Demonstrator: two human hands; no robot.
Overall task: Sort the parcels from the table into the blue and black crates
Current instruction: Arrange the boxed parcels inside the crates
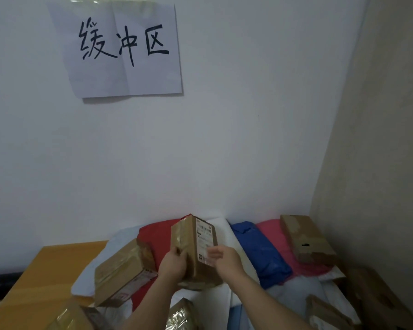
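Note:
A brown cardboard parcel (196,236) with a white shipping label is held up over the table, tilted on end. My left hand (173,264) grips its left lower edge, fingers curled round it. My right hand (224,259) is at its labelled right face, blurred, with fingers spread; whether it touches the box is unclear. Around it lie other parcels: a taped box (122,272) at left, a red bag (156,236), a white bag (221,226), a blue bag (260,251), a pink bag (275,232) and a box (304,238) at right. No crate is in view.
The wooden table (45,275) shows bare at left, against a white wall. A paper sign (122,48) with handwritten characters hangs above. More boxes (377,298) sit at the lower right, and others (181,315) at the bottom edge. A beige wall closes the right side.

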